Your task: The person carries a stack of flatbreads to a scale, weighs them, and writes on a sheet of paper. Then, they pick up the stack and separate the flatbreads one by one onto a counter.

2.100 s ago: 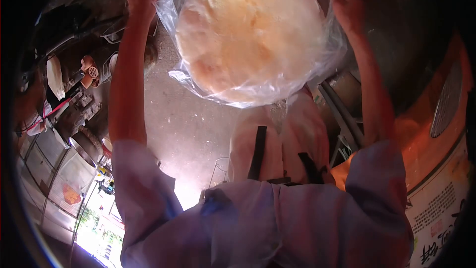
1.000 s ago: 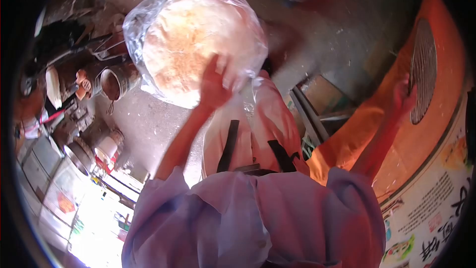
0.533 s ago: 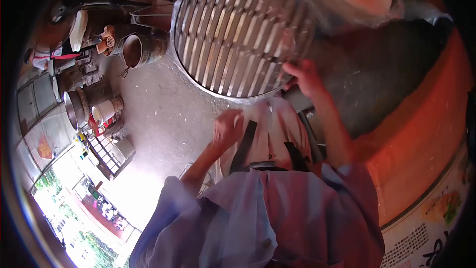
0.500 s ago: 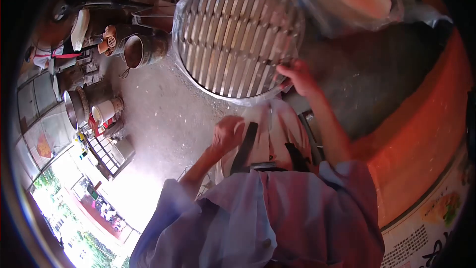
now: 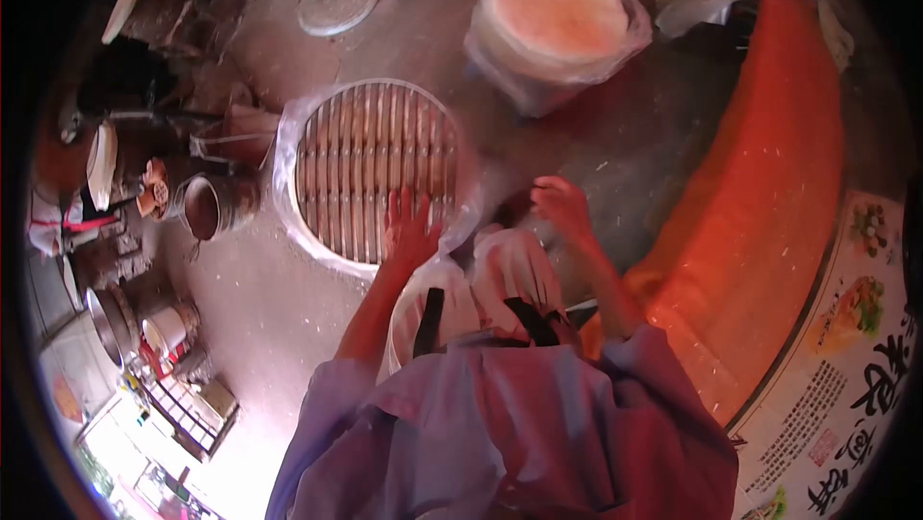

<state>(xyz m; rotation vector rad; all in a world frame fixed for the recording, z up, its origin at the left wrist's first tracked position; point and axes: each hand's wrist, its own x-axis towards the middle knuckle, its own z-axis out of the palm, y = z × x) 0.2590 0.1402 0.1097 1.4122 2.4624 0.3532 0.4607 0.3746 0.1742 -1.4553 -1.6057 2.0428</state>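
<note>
A round slatted rack point(image 5: 370, 150) lies over a round container whose rim is wrapped in clear plastic point(image 5: 286, 164). My left hand point(image 5: 411, 232) lies with spread fingers on the rack's lower right part, close to my knees. To the right of the rack, my right hand point(image 5: 562, 205) is raised above my right knee, its fingers curled together. Whether anything small is between those fingers cannot be made out.
A plastic-wrapped tub with a pale round top point(image 5: 558, 6) stands ahead on the right. An orange sheet point(image 5: 760, 193) runs down the right side beside a printed banner point(image 5: 817, 405). Pots and a metal bucket point(image 5: 202, 208) stand at left. A round base with a pole point(image 5: 338, 1) is farther ahead.
The rack now sits lower and farther left in view. My right hand has come away from its edge, and my left hand has moved from near my lap onto the slats.
</note>
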